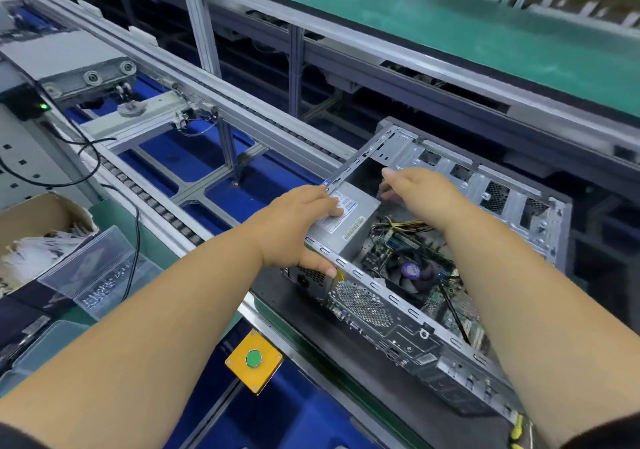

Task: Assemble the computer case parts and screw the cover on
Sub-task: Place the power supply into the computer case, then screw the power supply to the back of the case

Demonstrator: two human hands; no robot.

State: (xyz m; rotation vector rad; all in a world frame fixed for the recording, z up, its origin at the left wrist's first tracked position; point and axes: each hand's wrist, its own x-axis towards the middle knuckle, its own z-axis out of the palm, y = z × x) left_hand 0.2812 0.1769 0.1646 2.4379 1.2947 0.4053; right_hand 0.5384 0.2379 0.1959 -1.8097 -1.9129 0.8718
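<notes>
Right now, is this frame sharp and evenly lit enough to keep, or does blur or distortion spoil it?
Head view: wide-angle bend curves the conveyor rails; the case and both hands are fairly sharp; the frame edges are soft; lighting even, no harsh glare.

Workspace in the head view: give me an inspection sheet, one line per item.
Surface: dark mat on the bench, with the case on it.
Job's things: open computer case, cover off; power supply in its left end; CPU fan visible inside. No cover or screwdriver seen.
Clutter: clear bag of screws; cardboard box at left.
Grippers: left hand holds the power supply, thumb at the case edge; right hand reaches into the case, fingers partly hidden.
Cables: yellow and black wires inside the case; black cable at left.
Surroundings: roller conveyor; green button on a yellow plate; green shelf behind.
</notes>
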